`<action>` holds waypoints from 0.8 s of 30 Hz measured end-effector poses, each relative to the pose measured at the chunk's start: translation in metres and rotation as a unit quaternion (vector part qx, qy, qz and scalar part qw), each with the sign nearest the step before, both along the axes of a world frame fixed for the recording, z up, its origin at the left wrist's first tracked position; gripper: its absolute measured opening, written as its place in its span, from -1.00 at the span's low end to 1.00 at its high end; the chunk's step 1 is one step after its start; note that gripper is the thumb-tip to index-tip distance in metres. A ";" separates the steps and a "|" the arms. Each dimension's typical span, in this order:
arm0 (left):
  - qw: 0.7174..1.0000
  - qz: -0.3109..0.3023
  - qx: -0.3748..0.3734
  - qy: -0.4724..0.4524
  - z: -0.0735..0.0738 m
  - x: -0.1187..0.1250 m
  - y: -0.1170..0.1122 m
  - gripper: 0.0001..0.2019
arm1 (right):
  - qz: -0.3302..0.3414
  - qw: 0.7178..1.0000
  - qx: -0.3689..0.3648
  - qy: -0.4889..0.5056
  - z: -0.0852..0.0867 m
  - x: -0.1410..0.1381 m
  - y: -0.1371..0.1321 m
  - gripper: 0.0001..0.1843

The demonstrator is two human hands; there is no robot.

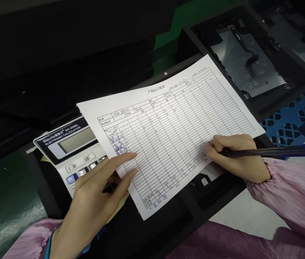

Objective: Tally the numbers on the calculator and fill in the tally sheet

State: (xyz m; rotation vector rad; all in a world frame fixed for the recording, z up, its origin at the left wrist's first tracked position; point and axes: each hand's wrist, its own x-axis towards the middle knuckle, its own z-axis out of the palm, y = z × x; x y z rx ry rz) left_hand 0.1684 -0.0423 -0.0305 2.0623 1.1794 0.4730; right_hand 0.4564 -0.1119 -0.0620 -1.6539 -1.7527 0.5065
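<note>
A printed form (168, 144), a white sheet with a ruled table and some handwriting, lies tilted across the middle. My left hand (98, 194) has its thumb and index finger on top of the sheet's left edge, a gap between the tips. Its other fingers are mostly hidden beneath, so the edge is held between them. Closed around a dark pen (271, 151) with a blue end, my right hand (230, 154) rests at the form's lower right edge. The pen's tip is hidden by the fingers. Partly under the form is a calculator (66, 144).
A black tray (195, 46) at the upper right holds flat silver panels (249, 61) with dark flex cables. Beside it, at the right, is a blue lattice plastic piece (290, 122). Something yellow (117, 208) shows below my left hand. Dark surfaces fill the upper left.
</note>
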 end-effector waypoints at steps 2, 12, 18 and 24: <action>1.000 -0.003 0.003 0.002 0.000 -0.001 0.000 -0.73 | 0.012 1.000 0.006 -0.003 0.002 0.000 0.001 -0.61; 1.000 -0.020 0.017 -0.001 -0.004 -0.002 0.002 -0.71 | -0.025 0.995 -0.023 0.093 0.003 0.003 0.001 -0.60; 1.000 0.007 -0.010 -0.007 -0.002 0.000 0.000 -0.73 | -0.052 0.992 -0.035 0.106 0.001 0.004 -0.002 -0.59; 0.999 0.003 -0.030 -0.032 -0.003 0.002 0.001 -0.74 | -0.074 0.988 0.010 0.137 -0.004 0.007 0.001 -0.57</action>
